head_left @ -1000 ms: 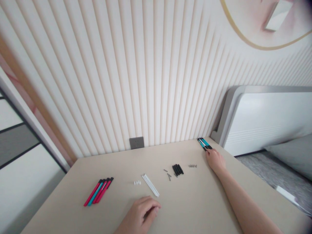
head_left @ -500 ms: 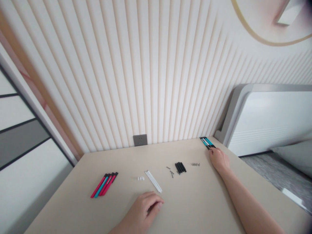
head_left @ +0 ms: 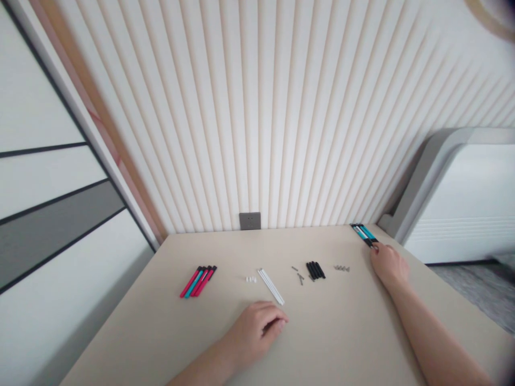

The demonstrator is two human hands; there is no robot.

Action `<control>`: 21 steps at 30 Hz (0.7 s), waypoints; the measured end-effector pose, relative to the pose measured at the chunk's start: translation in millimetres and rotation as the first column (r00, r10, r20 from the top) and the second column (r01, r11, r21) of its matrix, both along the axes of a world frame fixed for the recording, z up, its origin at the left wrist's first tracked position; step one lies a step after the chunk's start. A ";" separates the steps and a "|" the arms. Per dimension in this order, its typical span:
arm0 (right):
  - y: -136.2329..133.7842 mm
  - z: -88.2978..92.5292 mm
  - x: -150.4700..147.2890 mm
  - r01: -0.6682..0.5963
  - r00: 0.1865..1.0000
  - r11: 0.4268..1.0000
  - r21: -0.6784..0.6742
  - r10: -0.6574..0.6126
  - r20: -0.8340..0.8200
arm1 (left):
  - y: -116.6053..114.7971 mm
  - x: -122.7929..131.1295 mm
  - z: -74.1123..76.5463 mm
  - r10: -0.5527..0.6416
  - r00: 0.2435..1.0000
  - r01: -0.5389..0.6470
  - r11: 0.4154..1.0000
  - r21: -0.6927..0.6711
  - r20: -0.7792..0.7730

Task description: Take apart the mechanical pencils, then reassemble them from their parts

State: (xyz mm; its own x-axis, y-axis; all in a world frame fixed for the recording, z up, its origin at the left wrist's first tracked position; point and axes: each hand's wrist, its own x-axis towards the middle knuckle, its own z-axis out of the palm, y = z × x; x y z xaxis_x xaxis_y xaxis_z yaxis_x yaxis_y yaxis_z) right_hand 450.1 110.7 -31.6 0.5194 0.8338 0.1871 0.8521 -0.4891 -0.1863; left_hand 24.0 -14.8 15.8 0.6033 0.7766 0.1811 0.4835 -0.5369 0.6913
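My right hand [head_left: 388, 264] reaches to the far right corner of the table. Its fingers are closed at the near end of a row of teal, white and black pen barrels [head_left: 363, 232], partly covering them. My left hand [head_left: 259, 328] rests on the table near the middle, fingers curled and thumb against the index finger, with nothing visible in it. Just beyond it lie several thin white pen refills [head_left: 271, 286], side by side. Small white pieces [head_left: 251, 279] sit left of these. To their right are thin springs [head_left: 300, 277], black pen grips [head_left: 316, 270] and small metal tips [head_left: 341, 268].
A row of red and teal pen barrels with black ends [head_left: 198, 281] lies on the left of the beige table [head_left: 322, 338]. Behind the table rises a ribbed wall with a dark socket [head_left: 250, 221]. A white headboard [head_left: 462, 187] stands at right, a cabinet [head_left: 52, 241] at left.
The camera view has turned a little left, so everything sits further right in the picture. Both hands keep nearly the same places on the table, and the laid-out parts have not moved.
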 end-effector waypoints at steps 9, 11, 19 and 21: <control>-21.4 9.0 -45.8 -0.430 0.903 0.854 0.292 0.401 0.157 | -1.0 -10.2 3.8 -0.065 0.986 0.102 0.965 0.240 -0.154; -32.7 12.9 -71.9 -0.565 0.823 0.755 0.334 0.546 0.157 | 5.1 -20.2 13.1 0.009 0.968 0.086 0.926 0.367 -0.250; -71.0 36.7 -193.9 -0.860 0.498 0.452 0.238 0.844 0.198 | 48.2 -89.6 35.4 0.524 0.757 -0.258 0.788 0.559 -0.389; -75.9 43.3 -218.1 -0.867 0.476 0.427 0.255 0.863 0.172 | 52.1 -106.2 26.1 0.628 0.689 -0.374 0.736 0.564 -0.363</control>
State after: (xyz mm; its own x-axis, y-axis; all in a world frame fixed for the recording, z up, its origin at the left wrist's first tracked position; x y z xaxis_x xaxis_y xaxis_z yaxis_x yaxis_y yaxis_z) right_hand 232.0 34.8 11.7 -0.4486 0.7540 0.4798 0.8022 0.5764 -0.1556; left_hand -82.2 37.3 41.9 0.2379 0.9046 0.3537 0.9631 -0.2669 0.0347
